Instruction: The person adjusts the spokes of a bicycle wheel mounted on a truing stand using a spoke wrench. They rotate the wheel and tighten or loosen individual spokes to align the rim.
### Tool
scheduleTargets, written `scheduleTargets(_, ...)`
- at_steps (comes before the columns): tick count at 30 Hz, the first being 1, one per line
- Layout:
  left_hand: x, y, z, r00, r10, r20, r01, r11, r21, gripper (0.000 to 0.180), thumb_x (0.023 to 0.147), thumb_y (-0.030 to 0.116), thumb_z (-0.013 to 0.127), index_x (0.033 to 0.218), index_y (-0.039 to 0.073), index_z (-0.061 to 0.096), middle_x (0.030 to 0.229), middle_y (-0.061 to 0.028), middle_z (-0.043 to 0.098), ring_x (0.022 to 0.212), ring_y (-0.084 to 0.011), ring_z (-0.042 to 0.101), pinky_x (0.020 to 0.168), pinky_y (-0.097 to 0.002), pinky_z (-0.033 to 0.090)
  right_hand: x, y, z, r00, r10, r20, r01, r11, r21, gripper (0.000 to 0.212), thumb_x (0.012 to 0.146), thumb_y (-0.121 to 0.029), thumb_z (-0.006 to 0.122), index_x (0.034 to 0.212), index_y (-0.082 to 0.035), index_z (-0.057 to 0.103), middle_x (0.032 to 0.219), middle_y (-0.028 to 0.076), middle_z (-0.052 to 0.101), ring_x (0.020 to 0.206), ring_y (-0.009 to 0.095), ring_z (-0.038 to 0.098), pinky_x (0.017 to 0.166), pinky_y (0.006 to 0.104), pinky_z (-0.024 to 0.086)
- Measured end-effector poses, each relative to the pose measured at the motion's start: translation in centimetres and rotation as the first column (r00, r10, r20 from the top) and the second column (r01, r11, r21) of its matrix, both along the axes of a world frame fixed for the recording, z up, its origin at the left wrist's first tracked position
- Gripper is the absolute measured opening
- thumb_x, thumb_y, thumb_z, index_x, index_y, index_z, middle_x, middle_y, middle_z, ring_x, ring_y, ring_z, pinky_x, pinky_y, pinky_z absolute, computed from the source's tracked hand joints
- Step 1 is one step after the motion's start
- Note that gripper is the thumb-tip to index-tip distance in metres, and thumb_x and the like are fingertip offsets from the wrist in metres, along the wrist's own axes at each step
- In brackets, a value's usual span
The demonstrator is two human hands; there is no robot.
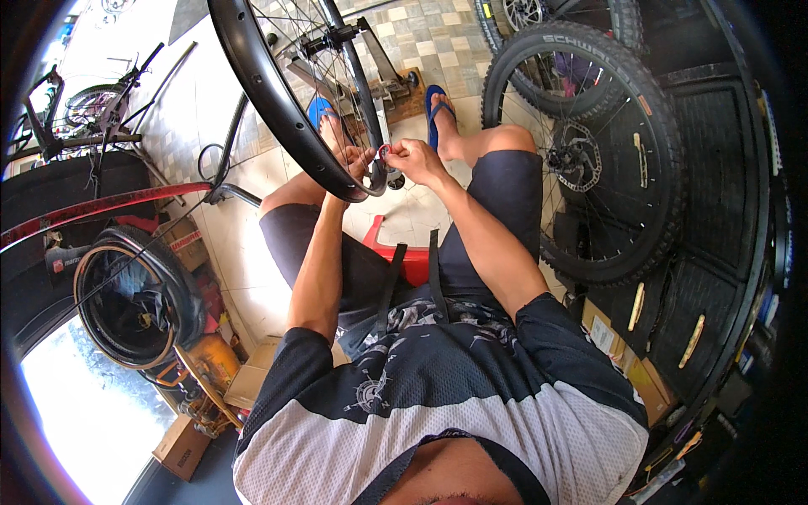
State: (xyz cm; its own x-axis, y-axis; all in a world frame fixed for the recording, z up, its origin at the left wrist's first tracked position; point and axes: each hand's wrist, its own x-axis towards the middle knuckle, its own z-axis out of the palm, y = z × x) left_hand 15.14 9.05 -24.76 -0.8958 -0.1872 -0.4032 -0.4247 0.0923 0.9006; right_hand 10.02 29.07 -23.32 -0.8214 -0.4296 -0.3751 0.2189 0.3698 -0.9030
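Note:
A bicycle wheel with a bare black rim (275, 109) and thin spokes stands upright before me, its hub (332, 39) held in a metal truing stand (378, 50). At the near end of the rim, my right hand (418, 162) pinches a small red spoke wrench (385, 151). My left hand (352, 160) is closed among the spokes, beside the rim's inner side. The rim partly covers it, and what its fingertips hold is too small to make out. Both hands are close together, with the wrench between them.
On the right, a wheel with a knobby tyre (665, 160) and disc rotor leans against black drawers (711, 168). A red frame tube (109, 202) reaches in from the left, above more wheels and tyres (181, 286). Cardboard boxes (181, 446) stand lower left. A red stool (412, 263) is under me.

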Motion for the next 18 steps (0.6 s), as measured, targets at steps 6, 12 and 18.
scheduleTargets(6, -0.3, -0.7, -1.0, 0.997, -0.054, -0.048, 0.057, 0.996, 0.068, 0.028, 0.094, 0.034, 0.075, 0.099, 0.007, 0.070, 0.072, 0.0033, 0.064, 0.057, -0.0046, 0.051, 0.050, -0.0227, 0.034, 0.6, -0.3, 2.0, 0.999, 0.048, -0.008, -0.049, 0.995, -0.091, 0.031, 0.087, -0.028, 0.074, 0.099, 0.000, 0.070, 0.087, 0.011, 0.075, 0.077, 0.015, 0.070, 0.071, 0.0298, 0.053)
scheduleTargets(12, 0.0, -0.2, 1.5, 0.997, -0.040, 0.060, 0.030, 0.988, 0.153, 0.030, 0.093, 0.034, 0.075, 0.108, 0.008, 0.070, 0.072, 0.0031, 0.064, 0.050, -0.0048, 0.049, 0.044, -0.0226, 0.033, 0.7, -0.6, 1.9, 0.993, 0.002, -0.117, 0.006, 0.997, 0.074, 0.029, 0.086, -0.029, 0.076, 0.095, -0.002, 0.069, 0.082, 0.009, 0.073, 0.072, 0.015, 0.068, 0.069, 0.0311, 0.052)
scheduleTargets(18, -0.8, -0.1, 1.8, 0.998, -0.060, 0.007, 0.059, 0.994, 0.095, 0.031, 0.094, 0.035, 0.074, 0.110, 0.008, 0.070, 0.070, 0.0043, 0.063, 0.049, -0.0040, 0.047, 0.043, -0.0223, 0.032, 0.8, -0.7, 1.2, 0.999, -0.002, -0.045, -0.001, 0.996, -0.085, 0.029, 0.085, -0.030, 0.075, 0.094, -0.002, 0.069, 0.082, 0.010, 0.074, 0.073, 0.018, 0.069, 0.069, 0.0325, 0.053)
